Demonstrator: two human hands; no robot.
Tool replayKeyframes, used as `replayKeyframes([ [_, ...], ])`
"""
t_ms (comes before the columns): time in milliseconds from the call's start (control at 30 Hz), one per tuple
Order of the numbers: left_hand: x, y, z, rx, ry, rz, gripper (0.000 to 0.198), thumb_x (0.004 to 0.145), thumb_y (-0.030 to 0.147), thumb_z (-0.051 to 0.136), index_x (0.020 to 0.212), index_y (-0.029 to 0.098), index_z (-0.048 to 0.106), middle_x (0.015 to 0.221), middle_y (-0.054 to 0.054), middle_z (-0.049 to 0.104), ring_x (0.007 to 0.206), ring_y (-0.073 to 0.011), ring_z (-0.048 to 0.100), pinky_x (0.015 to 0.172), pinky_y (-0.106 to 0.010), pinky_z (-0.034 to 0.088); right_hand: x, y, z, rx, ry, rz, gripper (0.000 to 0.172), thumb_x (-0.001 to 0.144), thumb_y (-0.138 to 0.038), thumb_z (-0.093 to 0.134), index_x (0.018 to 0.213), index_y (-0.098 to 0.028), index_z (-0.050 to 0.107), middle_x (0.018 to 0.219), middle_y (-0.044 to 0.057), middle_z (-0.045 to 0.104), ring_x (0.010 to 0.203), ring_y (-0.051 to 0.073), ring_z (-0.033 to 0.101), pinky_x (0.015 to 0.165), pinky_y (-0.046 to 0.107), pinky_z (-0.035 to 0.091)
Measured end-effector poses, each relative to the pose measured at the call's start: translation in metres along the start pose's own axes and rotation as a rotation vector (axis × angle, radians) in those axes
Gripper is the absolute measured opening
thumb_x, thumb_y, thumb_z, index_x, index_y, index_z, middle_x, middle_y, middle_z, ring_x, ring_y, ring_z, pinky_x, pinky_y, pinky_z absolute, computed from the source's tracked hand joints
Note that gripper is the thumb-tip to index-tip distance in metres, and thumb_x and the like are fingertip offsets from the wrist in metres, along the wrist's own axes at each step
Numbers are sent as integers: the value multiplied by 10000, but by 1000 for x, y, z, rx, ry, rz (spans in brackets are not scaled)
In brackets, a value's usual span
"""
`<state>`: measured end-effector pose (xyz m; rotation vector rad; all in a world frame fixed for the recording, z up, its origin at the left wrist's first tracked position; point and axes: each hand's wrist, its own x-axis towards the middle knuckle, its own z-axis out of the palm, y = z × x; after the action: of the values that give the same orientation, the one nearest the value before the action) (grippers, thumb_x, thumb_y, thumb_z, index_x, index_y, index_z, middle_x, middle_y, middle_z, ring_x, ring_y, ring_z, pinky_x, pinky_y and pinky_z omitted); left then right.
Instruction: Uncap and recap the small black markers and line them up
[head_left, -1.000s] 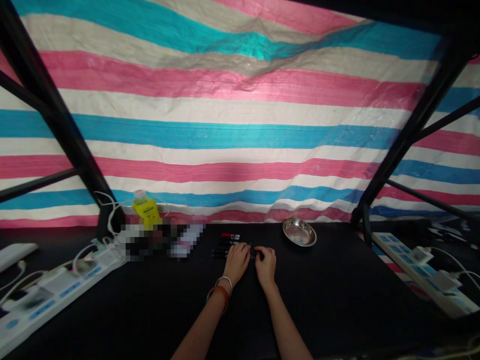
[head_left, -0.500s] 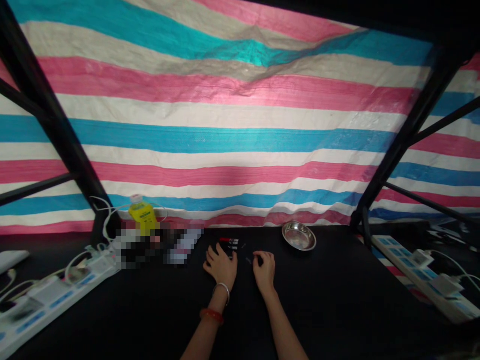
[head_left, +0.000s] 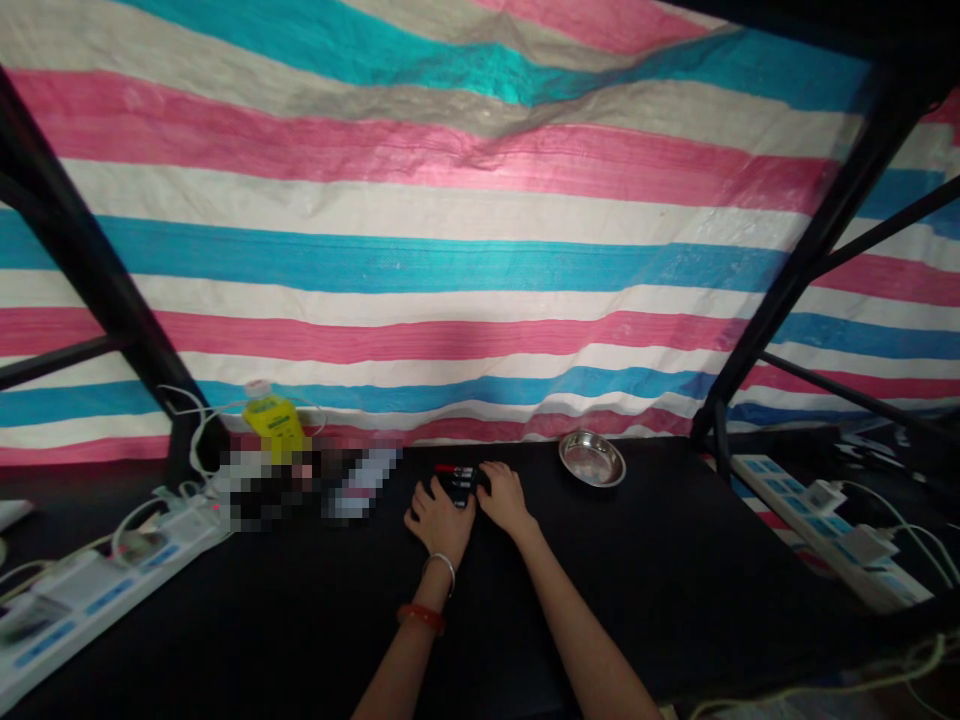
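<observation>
Several dark pens with red and white ends (head_left: 455, 474) lie side by side on the black table (head_left: 660, 570), near its back edge. My left hand (head_left: 437, 518) rests just left of and under the pens, fingers curled against them. My right hand (head_left: 504, 495) has come in from the right and its fingers touch the pens' right ends. Both hands are curled around the bundle; how firmly they grip it is hard to tell. A silver bangle and a red bangle sit on my left wrist.
A small steel bowl (head_left: 592, 460) stands to the right of the hands. A yellow bottle (head_left: 273, 427) and blurred items stand at the back left. White power strips with plugs and cables lie at the left (head_left: 97, 575) and right (head_left: 825, 530). A striped tarp hangs behind.
My right hand moved left from a spot apart on the table to the pens. My left hand shifted left and back, now beside the pens. The view tilted slightly.
</observation>
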<state>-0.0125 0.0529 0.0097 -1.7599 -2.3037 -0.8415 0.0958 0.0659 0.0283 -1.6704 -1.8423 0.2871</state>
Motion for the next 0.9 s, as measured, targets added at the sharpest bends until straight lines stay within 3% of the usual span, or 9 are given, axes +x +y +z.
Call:
replayKeyframes([
  [267,1,0,-2,-29,-11,-1,629,691,390,573,1218,82,422,1247,-209,445,1115,-313,434,922,-444,295,15,19,15,132,-4,-41,561,697,-78,491,1247,-192,485,1199,73,583,1119,197,512,957,352,379],
  [467,2,0,-3,-68,-8,-13,615,694,371,563,1216,84,413,1242,-211,446,1116,-318,434,908,-448,301,22,23,21,161,36,-8,461,719,-159,573,1179,-181,539,1061,66,645,1040,205,548,912,344,409],
  [900,5,-2,-4,-140,-34,-49,570,698,343,572,1199,115,426,1220,-177,458,1101,-307,445,894,-429,322,26,13,20,102,20,3,376,702,-127,598,1072,-193,616,945,31,679,954,189,569,859,301,414],
])
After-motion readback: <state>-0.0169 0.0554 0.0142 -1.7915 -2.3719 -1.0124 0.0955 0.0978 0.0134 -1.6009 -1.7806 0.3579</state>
